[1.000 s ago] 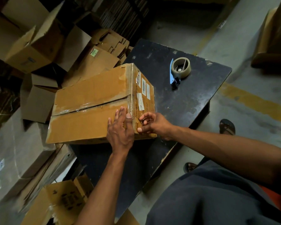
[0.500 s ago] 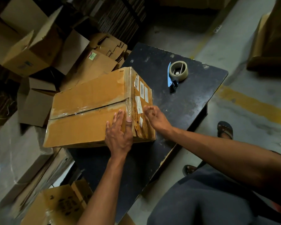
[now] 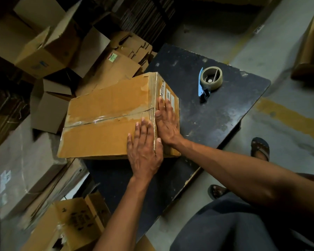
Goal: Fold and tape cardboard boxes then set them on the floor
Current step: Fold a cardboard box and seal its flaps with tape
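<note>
A closed brown cardboard box [image 3: 105, 122] lies on the black table [image 3: 216, 116], its left part overhanging the table edge. Clear tape runs along the box's top seam and down its right side. My left hand [image 3: 143, 151] lies flat on the top of the box near its right edge, fingers straight. My right hand [image 3: 168, 122] presses flat against the box's right side face, over the tape and below the white labels. A tape dispenser [image 3: 209, 79] with a blue handle and a roll of tape sits on the table to the right, apart from both hands.
Several open and flattened cardboard boxes [image 3: 43, 49] are piled on the floor to the left and behind the table. Another open box [image 3: 69, 227] sits at the lower left. My sandalled foot [image 3: 260, 147] stands on the concrete floor beside a yellow stripe [image 3: 290, 118].
My right hand went from pinching at the box's lower right side to lying flat and sliding up that face. My left hand stayed flat on the top.
</note>
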